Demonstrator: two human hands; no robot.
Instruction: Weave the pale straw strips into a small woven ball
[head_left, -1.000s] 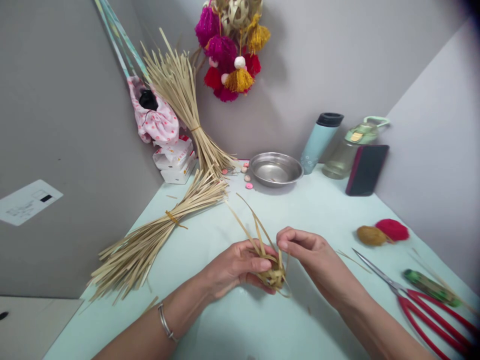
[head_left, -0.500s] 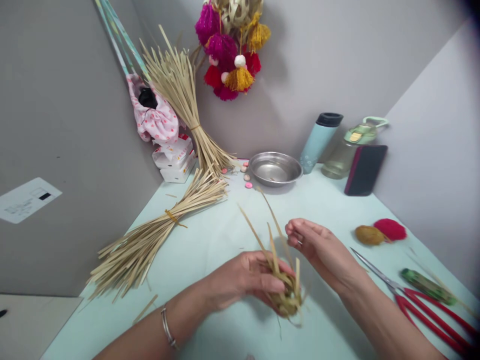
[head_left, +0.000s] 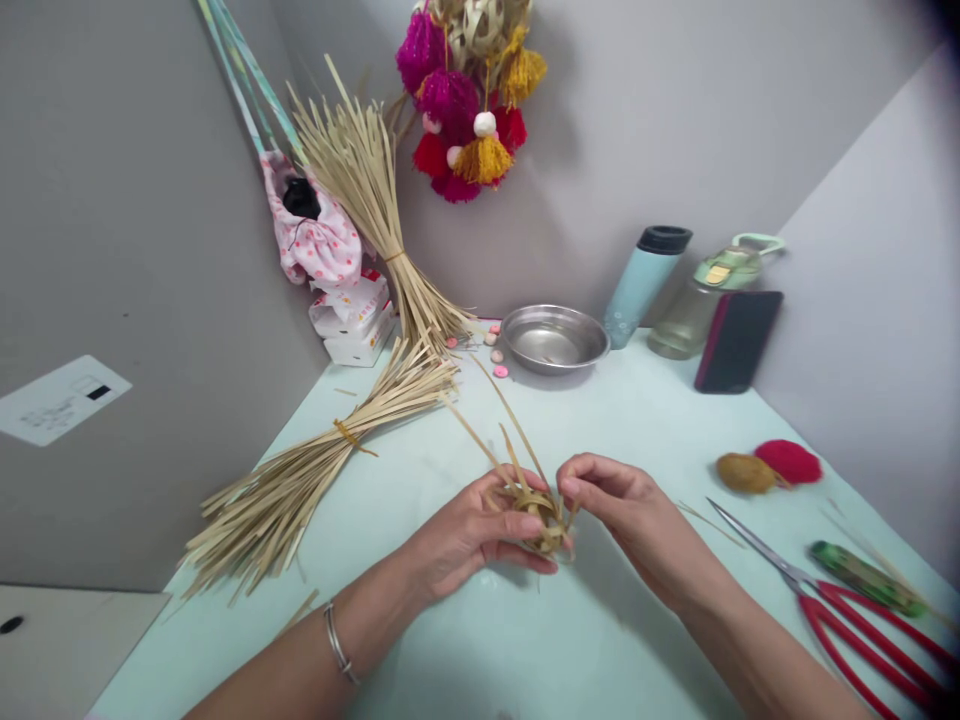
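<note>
A small woven straw ball with loose strips sticking up and back sits between my two hands, just above the pale green table. My left hand curls around its left side, thumb along the bottom. The fingertips of my right hand pinch the ball's upper right edge. A silver bangle circles my left wrist.
A tied bundle of straw strips lies to the left; another bundle leans in the corner. A steel bowl, two bottles and a dark phone stand at the back. Red-handled scissors, a green tool and two pompoms lie at the right.
The ball has risen and moved back from half a second ago. My right hand, then apart from it, has closed in and pinches its edge again.
</note>
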